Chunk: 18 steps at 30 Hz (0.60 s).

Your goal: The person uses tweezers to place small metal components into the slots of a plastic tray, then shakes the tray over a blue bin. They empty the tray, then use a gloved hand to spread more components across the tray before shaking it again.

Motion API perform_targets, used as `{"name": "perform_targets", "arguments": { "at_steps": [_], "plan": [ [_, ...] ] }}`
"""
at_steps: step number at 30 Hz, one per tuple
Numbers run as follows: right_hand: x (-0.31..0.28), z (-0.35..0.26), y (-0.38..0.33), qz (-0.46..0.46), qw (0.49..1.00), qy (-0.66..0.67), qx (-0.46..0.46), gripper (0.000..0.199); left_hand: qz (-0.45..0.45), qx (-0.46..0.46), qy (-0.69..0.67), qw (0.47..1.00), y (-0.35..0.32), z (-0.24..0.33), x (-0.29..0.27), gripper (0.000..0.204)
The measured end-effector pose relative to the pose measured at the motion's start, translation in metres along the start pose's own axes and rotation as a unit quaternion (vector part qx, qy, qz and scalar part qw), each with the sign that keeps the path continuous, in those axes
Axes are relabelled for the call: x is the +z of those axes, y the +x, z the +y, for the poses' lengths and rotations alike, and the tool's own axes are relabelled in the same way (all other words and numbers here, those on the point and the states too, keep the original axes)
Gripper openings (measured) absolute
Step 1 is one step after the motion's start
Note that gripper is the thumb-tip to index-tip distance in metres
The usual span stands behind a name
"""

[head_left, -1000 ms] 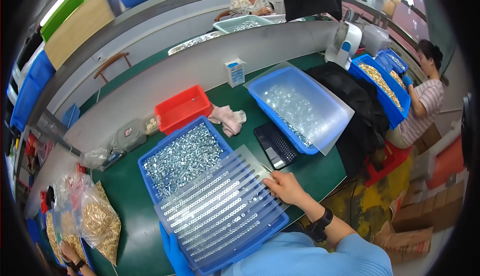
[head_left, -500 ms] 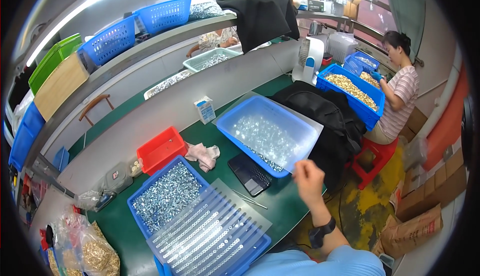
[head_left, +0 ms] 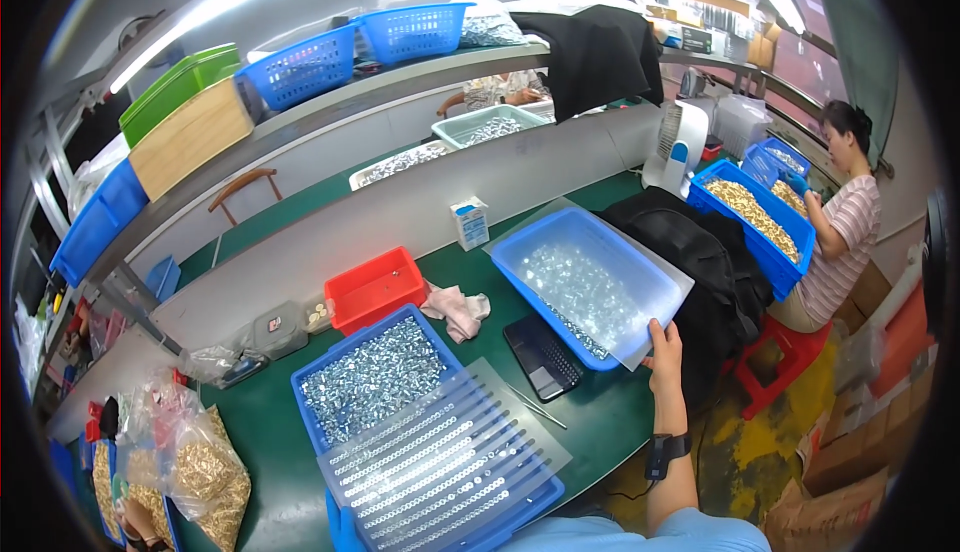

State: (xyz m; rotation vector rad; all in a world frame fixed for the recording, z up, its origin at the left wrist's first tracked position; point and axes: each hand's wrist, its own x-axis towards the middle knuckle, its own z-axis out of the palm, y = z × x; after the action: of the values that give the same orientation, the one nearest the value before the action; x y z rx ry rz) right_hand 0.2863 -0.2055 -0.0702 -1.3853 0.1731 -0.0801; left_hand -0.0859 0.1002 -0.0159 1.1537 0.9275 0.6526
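My right hand (head_left: 667, 360), with a dark band on its wrist, is at the near right corner of a translucent plastic sheet (head_left: 655, 292), its fingers closed on the edge. The sheet lies over a blue tub (head_left: 510, 262) of small shiny metal parts, which show blurred through it. Nearer me, a clear slotted plate (head_left: 480, 377) carrying rows of small silvery pieces rests on a blue tray (head_left: 545, 500). A bright blue shape at that tray's lower left may be my gloved left hand; no fingers can be made out.
Beyond the plate stands a blue tray (head_left: 303, 392) of loose metal parts. A red bin (head_left: 375, 292), pink cloth (head_left: 458, 312), black phone (head_left: 540, 357) and tweezers (head_left: 538, 407) lie around. At right, a black bag (head_left: 690, 262) borders a seated co-worker (head_left: 845, 212). Another person's hand (head_left: 135, 520) shows lower left.
My right hand has gone from hovering beside the sheet's near right corner to closing on it. The whole view has shifted, so the scene sits further right in the picture.
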Motion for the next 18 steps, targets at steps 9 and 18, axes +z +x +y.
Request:
{"name": "perform_targets", "arguments": {
  "at_steps": [9,18],
  "plan": [
    [-0.026,0.001,-0.019,0.022,0.996,0.064,-0.053,0.044,-0.027,0.049,-0.098,0.994,0.02,-0.042,-0.026,0.05],
    [-0.059,-0.02,-0.028,-0.142,0.965,0.185,-0.122,0.039,-0.011,0.064,-0.06,0.996,0.032,-0.036,-0.026,0.049]
  ]
}}
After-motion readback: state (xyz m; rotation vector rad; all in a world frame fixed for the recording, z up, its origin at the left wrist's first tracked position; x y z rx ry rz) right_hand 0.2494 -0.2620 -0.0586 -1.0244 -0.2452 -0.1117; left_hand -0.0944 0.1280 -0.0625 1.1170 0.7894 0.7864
